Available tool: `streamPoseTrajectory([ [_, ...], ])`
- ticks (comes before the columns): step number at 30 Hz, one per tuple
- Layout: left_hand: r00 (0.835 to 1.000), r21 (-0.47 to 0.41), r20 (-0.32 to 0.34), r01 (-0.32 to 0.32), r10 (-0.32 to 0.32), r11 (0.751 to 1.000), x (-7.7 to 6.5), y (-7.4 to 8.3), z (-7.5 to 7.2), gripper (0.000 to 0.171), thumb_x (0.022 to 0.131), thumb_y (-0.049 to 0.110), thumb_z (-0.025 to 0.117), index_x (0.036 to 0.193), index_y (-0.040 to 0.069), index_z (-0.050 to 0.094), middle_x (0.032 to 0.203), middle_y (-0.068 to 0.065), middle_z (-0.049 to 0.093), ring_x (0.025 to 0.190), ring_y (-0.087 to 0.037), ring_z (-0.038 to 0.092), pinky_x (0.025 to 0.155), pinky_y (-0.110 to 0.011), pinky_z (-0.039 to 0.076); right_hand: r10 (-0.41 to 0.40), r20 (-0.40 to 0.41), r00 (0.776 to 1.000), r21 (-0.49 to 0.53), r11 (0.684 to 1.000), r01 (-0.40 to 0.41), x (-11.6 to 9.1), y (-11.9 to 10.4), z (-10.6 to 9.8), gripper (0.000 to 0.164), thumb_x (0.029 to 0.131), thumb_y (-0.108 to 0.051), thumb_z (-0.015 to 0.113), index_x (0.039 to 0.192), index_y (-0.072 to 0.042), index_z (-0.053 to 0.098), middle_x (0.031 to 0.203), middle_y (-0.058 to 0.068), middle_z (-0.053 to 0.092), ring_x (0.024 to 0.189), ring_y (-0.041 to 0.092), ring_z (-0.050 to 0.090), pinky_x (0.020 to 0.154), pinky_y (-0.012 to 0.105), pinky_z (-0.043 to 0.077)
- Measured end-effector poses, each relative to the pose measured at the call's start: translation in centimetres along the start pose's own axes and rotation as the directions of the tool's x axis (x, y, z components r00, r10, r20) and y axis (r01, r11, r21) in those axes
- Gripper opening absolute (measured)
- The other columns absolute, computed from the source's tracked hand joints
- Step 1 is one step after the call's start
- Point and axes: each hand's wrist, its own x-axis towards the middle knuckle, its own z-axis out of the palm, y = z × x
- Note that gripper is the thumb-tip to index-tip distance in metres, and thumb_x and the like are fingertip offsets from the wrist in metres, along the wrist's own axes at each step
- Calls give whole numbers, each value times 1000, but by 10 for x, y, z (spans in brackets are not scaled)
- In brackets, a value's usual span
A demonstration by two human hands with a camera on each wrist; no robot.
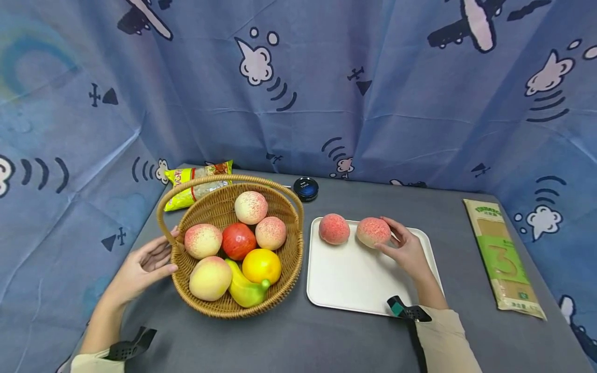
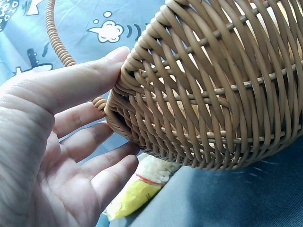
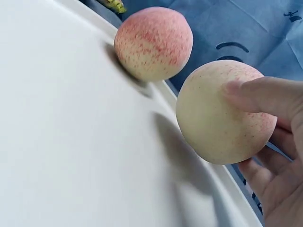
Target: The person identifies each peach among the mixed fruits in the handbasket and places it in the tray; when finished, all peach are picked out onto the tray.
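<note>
A wicker basket (image 1: pixel 284 290) with a tall arched handle stands left of the middle. Inside lie several peaches (image 1: pixel 203 241), a red apple (image 1: pixel 239 241), an orange (image 1: pixel 261 266) and a green-tipped banana (image 1: pixel 247 289). My left hand (image 1: pixel 148 264) holds the basket's left side by the handle's foot, thumb against the rim and fingers (image 2: pixel 116 172) at the outer weave. Over the white tray (image 1: pixel 345 282), my right hand (image 1: pixel 408 251) pinches a pink-and-cream peach (image 3: pixel 222 113) between thumb and fingers. Another peach (image 1: pixel 334 229) rests on the tray just left of it.
Behind the basket lies a yellow snack bag (image 1: pixel 198 184), partly hidden by the handle. A round dark tin (image 1: pixel 306 189) stands at the back of the grey table (image 1: pixel 322 342). At the far right is a flat green-and-tan packet (image 1: pixel 503 256). Patterned blue cloth (image 1: pixel 298 119) hangs around the table.
</note>
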Motion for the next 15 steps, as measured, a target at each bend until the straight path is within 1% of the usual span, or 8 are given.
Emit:
streamPoseTrajectory([
  [3, 1000, 3, 4, 5, -5, 1000, 0, -1, -1, 65, 81, -23, 55, 141, -16, 28, 145, 3, 45, 128, -3, 47, 103, -18, 43, 13, 15, 1000, 4, 1000, -13, 1, 6, -2, 72, 77, 0, 76, 140, 5, 40, 143, 26, 39, 122, -10, 39, 101, 4, 38],
  [6, 1000, 2, 5, 12, -12, 1000, 0, -1, -1, 66, 81, -24, 55, 141, -16, 28, 146, 3, 44, 129, -4, 46, 103, -18, 43, 9, 36, 999, 36, 999, -11, 2, 12, -3, 73, 78, 0, 75, 141, 5, 38, 145, 26, 37, 123, -11, 39, 102, 4, 37],
  [8, 1000, 5, 2, 19, -19, 1000, 0, -1, -1, 66, 82, -23, 55, 141, -16, 27, 145, 4, 45, 128, -3, 47, 103, -18, 43, -6, 55, 998, 66, 998, 2, 3, 15, -5, 72, 79, 3, 73, 141, 6, 36, 145, 27, 35, 124, -10, 39, 103, 5, 36],
  [11, 999, 12, -12, 31, -31, 999, 0, 0, 0, 65, 82, -21, 56, 141, -17, 26, 142, 9, 47, 126, -1, 48, 102, -16, 44, -19, 92, 996, 76, 997, 12, 4, 18, -7, 73, 81, 3, 71, 143, 5, 33, 147, 28, 31, 125, -11, 37, 104, 4, 35],
  [15, 999, 10, -25, 36, -36, 999, 0, 2, 1, 65, 82, -21, 56, 140, -18, 26, 139, 11, 50, 125, 0, 49, 100, -14, 45, 5, 129, 992, 59, 998, -13, 5, 19, -10, 75, 84, -1, 70, 146, 2, 29, 150, 27, 26, 128, -10, 33, 103, 1, 33],
])
